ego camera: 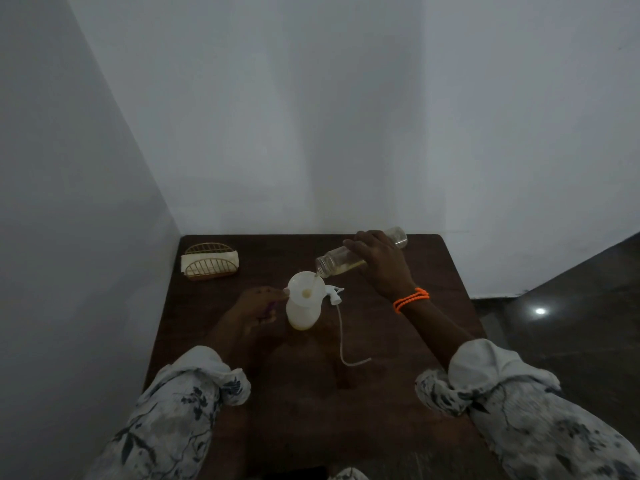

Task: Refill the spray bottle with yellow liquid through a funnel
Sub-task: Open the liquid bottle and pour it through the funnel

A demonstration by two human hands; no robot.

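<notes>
A white translucent spray bottle stands upright mid-table with a white funnel in its neck and a little yellow liquid at its bottom. My right hand holds a clear bottle tilted mouth-down over the funnel, and a thin yellow stream runs into it. My left hand rests beside the spray bottle with a fingertip touching the funnel's left rim. The white spray head with its long tube lies on the table to the right of the bottle.
A gold wire holder with white napkins stands at the table's far left corner. The dark wooden table sits against white walls at left and behind. Dark floor lies to the right. An orange bracelet is on my right wrist.
</notes>
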